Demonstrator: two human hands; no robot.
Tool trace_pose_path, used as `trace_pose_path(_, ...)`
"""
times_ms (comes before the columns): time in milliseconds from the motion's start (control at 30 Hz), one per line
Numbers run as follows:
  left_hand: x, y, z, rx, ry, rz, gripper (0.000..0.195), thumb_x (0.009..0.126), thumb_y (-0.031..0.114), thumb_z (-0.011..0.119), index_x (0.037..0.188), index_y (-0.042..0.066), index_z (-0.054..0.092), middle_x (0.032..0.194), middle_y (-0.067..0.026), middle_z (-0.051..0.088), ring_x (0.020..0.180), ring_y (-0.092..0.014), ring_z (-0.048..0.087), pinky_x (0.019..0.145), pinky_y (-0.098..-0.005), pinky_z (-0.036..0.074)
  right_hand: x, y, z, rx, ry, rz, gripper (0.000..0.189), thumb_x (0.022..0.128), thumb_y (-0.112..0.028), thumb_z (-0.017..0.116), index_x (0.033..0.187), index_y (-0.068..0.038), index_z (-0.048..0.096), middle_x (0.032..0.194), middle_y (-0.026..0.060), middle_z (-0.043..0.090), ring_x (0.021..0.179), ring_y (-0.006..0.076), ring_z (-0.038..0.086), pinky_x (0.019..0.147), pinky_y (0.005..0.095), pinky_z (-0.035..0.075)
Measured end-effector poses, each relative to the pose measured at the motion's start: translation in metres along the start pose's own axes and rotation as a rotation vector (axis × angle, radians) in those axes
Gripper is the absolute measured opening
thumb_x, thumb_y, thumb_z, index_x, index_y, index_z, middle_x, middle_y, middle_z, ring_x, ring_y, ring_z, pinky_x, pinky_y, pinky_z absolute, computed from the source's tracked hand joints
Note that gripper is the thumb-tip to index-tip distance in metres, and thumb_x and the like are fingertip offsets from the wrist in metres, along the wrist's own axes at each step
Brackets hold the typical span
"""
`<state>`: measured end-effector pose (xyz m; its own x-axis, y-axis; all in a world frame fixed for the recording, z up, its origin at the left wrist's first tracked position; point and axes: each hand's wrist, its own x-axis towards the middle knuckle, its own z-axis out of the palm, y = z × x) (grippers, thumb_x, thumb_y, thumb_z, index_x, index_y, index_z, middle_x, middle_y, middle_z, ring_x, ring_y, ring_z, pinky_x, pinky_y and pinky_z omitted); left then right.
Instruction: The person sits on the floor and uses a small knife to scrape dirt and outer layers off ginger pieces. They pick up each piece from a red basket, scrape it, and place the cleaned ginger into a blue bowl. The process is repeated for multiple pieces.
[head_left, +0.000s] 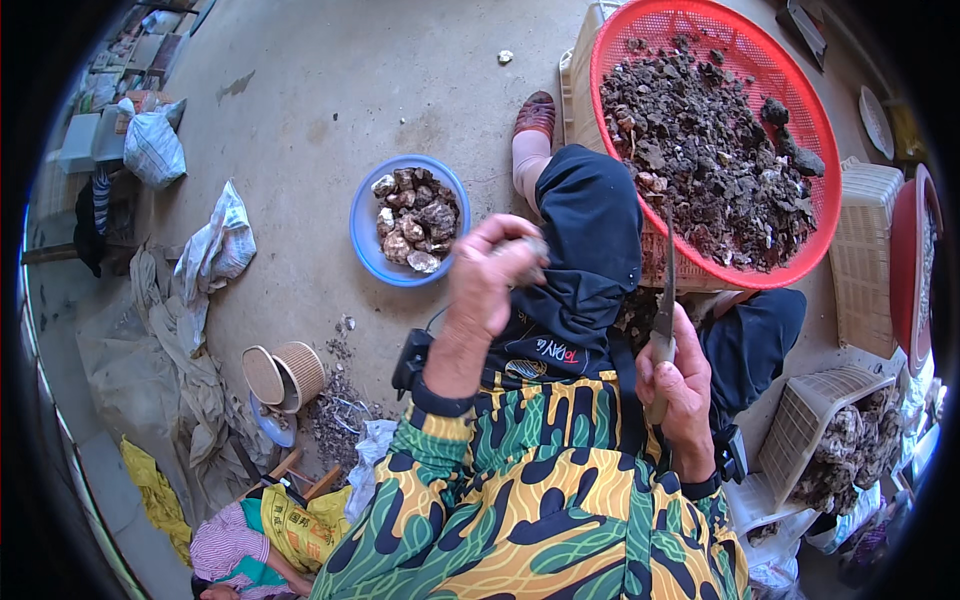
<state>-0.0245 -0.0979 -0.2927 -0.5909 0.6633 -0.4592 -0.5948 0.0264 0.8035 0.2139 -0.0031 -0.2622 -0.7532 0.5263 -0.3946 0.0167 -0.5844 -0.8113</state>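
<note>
My left hand (484, 274) is raised above my thigh, just right of the blue basin, its fingers closed around a greyish lump (531, 259) that is partly hidden. My right hand (675, 375) grips a knife (665, 311) by its pale handle, the narrow blade pointing away from me toward the red mesh basket. The blue plastic basin (360, 251) on the floor holds several brown and whitish lumps (412, 217). The round red mesh basket (829, 202) holds many dark, crumbly pieces (705, 157) and rests tilted on a pale plastic crate.
At right stand a beige crate (862, 262), a red basin (904, 262) and a tipped crate (799, 427) of rough brown clumps. Left lie white woven sacks (154, 150), a wicker container (300, 375) and dark debris (337, 412). Another person (232, 547) is at lower left.
</note>
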Motion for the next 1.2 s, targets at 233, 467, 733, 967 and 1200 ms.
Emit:
trace_pose_path(233, 0.062, -0.001, -0.114, -0.181, 0.515, -0.037, 0.02, 0.08, 0.005, 0.065, 0.1, 0.008, 0.062, 0.08, -0.0054, 0.065, 0.068, -0.017, 0.063, 0.055, -0.0352, 0.053, 0.004, -0.001, -0.007, 0.02, 0.177, 0.077, 0.071, 0.089, -0.017, 0.054, 0.152, -0.009, 0.022, 0.076, 0.0028, 0.048, 0.058, 0.0064, 0.042, 0.05, 0.019, 0.037)
trace_pose_path(467, 0.089, -0.014, -0.171, -0.22, 0.744, -0.034, 0.036, 0.087, 0.013, 0.066, 0.122, 0.012, 0.059, 0.098, -0.0066, 0.064, 0.081, -0.021, 0.061, 0.062, -0.0396, 0.051, 0.012, -0.004, -0.006, 0.008, 0.21, 0.087, 0.072, 0.088, -0.018, 0.055, 0.152, -0.01, 0.022, 0.077, 0.0028, 0.048, 0.058, 0.0072, 0.043, 0.05, 0.0192, 0.038)
trace_pose_path(733, 0.085, -0.023, -0.185, -0.284, 0.729, -0.028, 0.019, 0.088, 0.017, 0.067, 0.105, 0.009, 0.062, 0.085, -0.0044, 0.064, 0.074, -0.02, 0.061, 0.062, -0.0398, 0.05, 0.021, -0.003, 0.003, -0.014, 0.242, 0.125, 0.07, 0.089, -0.016, 0.053, 0.151, -0.008, 0.022, 0.076, 0.0027, 0.049, 0.056, 0.0073, 0.044, 0.049, 0.0193, 0.038)
trace_pose_path(967, 0.065, -0.032, -0.158, -0.479, 0.601, -0.04, 0.016, 0.089, 0.024, 0.067, 0.091, 0.009, 0.062, 0.086, -0.0074, 0.065, 0.081, -0.023, 0.063, 0.07, -0.0412, 0.052, 0.021, 0.001, 0.003, -0.048, 0.232, 0.139, 0.066, 0.09, -0.014, 0.049, 0.151, -0.008, 0.023, 0.076, 0.0023, 0.049, 0.055, 0.0063, 0.045, 0.047, 0.0189, 0.037)
trace_pose_path(1200, 0.044, -0.016, -0.085, -0.677, 0.141, 0.007, 0.032, 0.093, 0.026, 0.06, 0.11, -0.001, 0.058, 0.103, -0.0202, 0.061, 0.099, -0.032, 0.059, 0.09, -0.0467, 0.049, 0.009, 0.001, -0.015, -0.103, 0.248, 0.179, 0.066, 0.091, -0.012, 0.047, 0.152, -0.008, 0.023, 0.075, 0.0008, 0.049, 0.054, 0.0056, 0.043, 0.047, 0.019, 0.036)
